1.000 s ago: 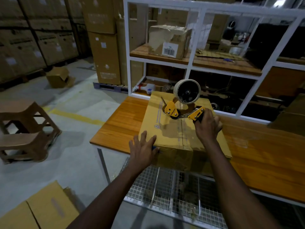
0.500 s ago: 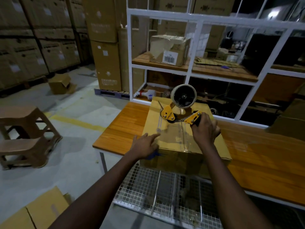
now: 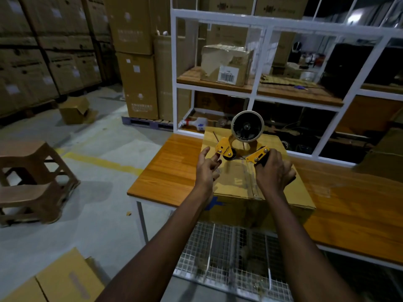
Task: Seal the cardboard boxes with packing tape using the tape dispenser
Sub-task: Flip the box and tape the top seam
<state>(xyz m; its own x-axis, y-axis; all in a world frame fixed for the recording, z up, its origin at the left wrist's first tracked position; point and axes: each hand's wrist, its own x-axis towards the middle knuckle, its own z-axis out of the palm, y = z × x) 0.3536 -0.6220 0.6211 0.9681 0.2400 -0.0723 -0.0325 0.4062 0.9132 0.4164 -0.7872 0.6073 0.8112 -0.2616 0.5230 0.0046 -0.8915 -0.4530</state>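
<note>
Two hands now at yellow-and-black tape dispenser (image 3: pixel 242 144); left hand (image 3: pixel 206 168) has left near box edge, fingers loosely spread at front roller, holding nothing; right hand (image 3: pixel 272 171) grips handle; brown cardboard box (image 3: pixel 236 183) beneath both, centre seam taped; probably freeing tape end.

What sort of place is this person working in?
Most likely a warehouse packing station: tall stacks of brown cardboard cartons, a wooden-topped bench with white metal shelving, and the right hand gripping a yellow tape dispenser over a brown cardboard box.
</note>
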